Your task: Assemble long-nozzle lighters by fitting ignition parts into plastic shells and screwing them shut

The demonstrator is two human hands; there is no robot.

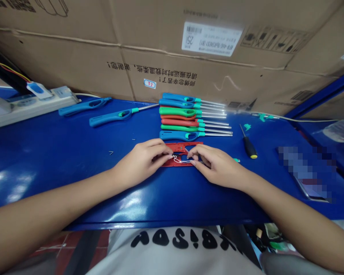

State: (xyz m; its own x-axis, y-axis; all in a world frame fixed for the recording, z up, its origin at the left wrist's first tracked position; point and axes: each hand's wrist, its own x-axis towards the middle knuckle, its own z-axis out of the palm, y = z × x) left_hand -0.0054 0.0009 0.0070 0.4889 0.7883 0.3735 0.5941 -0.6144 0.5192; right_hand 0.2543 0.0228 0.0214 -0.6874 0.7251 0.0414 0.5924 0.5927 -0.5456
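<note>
Blue metal bench [74,160], big cardboard cartons [160,42] behind it, and right at the centre the fingertips [168,153] of both hands are pinched together on a thin white wire loop [177,160], L and R tips nearly meeting! Under them, a red plastic lighter shell [183,147], flat on the bench, all cutouts and ribs. Left hand [140,162] at its left end, right hand [218,166] at its right. Just beyond, a tight row of blue, green and red lighters [183,114] w/ metal nozzles pointing right. Further right a yellow-tipped black screwdriver [249,147], two blue lighters [122,116] off left, then a power strip [31,109]
</note>
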